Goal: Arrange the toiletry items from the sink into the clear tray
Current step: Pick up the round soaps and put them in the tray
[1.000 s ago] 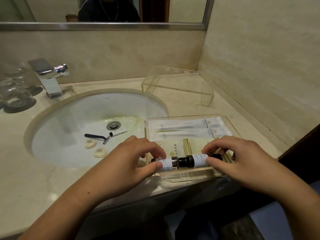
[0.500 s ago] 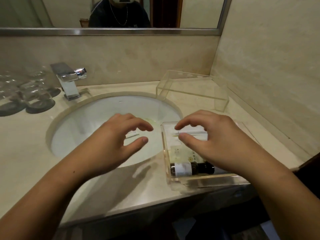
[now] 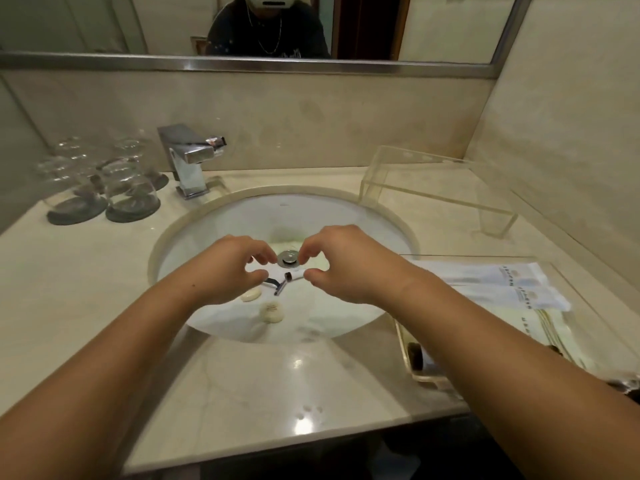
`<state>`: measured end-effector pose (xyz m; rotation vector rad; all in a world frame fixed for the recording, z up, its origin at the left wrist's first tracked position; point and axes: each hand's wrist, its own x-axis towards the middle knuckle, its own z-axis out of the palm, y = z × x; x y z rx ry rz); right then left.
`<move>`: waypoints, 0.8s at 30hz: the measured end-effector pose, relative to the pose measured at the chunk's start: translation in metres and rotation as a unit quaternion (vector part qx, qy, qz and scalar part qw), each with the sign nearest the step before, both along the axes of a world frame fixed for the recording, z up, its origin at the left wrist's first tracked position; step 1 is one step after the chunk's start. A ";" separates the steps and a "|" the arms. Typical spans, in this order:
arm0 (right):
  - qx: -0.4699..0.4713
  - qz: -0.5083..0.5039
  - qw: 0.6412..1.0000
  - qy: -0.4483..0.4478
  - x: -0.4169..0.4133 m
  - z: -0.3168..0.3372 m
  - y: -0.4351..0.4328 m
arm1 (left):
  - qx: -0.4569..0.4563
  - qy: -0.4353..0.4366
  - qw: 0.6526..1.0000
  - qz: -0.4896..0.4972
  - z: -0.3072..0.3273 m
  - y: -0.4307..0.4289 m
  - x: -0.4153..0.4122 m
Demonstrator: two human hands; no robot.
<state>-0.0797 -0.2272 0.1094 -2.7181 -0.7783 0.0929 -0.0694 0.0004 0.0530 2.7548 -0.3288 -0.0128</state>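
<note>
Both hands hover over the white sink bowl, fingers curled and apart, holding nothing. My left hand is above the dark razor. My right hand is just right of a small white tube with a dark cap. Two pale soaps lie in the bowl, one below my left hand and one nearer the front. The clear tray at the right holds white sachets and a dark bottle, mostly hidden by my right forearm.
A chrome tap stands behind the bowl. Several upturned glasses on dark coasters sit at the back left. A clear acrylic stand is at the back right near the wall. A mirror runs along the top. The drain lies between my hands.
Both hands left the dark bottles in the tray and moved left and forward over the sink bowl. The view shifted left with them.
</note>
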 end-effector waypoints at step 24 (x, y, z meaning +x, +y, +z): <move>-0.202 0.060 0.963 0.166 0.029 -0.084 0.097 | 0.138 0.237 0.962 -0.003 -0.051 0.023 0.053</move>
